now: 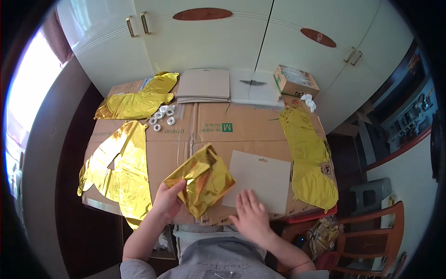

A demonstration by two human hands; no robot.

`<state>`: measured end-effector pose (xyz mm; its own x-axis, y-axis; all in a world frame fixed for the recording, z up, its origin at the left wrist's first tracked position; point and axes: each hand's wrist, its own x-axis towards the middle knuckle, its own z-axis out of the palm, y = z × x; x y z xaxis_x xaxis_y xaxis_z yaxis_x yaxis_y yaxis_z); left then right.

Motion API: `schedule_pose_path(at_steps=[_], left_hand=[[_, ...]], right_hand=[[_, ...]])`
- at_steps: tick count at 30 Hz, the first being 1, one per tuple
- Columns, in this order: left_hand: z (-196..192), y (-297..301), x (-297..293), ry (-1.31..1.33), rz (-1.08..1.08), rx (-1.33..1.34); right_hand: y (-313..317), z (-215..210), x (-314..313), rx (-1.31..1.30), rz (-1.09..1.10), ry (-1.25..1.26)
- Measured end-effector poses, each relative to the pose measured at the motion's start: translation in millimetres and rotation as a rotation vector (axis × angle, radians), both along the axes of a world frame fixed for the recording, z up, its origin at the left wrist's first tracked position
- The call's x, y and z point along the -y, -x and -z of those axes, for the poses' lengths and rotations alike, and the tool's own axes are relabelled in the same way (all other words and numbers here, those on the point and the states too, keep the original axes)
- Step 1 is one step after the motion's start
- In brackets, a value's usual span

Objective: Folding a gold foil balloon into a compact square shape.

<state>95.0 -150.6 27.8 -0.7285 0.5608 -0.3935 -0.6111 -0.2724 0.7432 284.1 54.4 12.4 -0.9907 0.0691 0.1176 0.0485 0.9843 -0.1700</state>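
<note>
Bare cardboard [253,135] mid-table (gold foil balloons [309,158] flank it).

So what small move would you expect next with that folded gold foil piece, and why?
Probably the left hand lays the folded gold foil balloon onto the pale card. The foil is already folded small and lifted beside the card, and the right hand lies flat on the card's near edge, steadying it.

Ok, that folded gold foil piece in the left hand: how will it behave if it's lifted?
The gold foil piece looks thin and creased, so probably floppy and very light. Its glossy surface may slip; the left hand pinches one edge only.
</note>
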Motion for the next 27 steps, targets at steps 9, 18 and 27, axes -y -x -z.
schedule_pose_path(at_steps=[9,18,27], left_hand=[[18.3,-49.9,12.4,-0.105,-0.227,0.177],[19.1,-87.3,-22.4,-0.173,-0.413,0.263],[22.7,-109.1,-45.0,-0.222,-0.436,0.364]], right_hand=[[25.0,-36.6,-81.2,0.012,-0.232,-0.186],[21.1,-10.4,-8.2,-0.010,0.282,-0.265],[32.6,-18.1,-27.2,-0.206,0.071,0.302]])
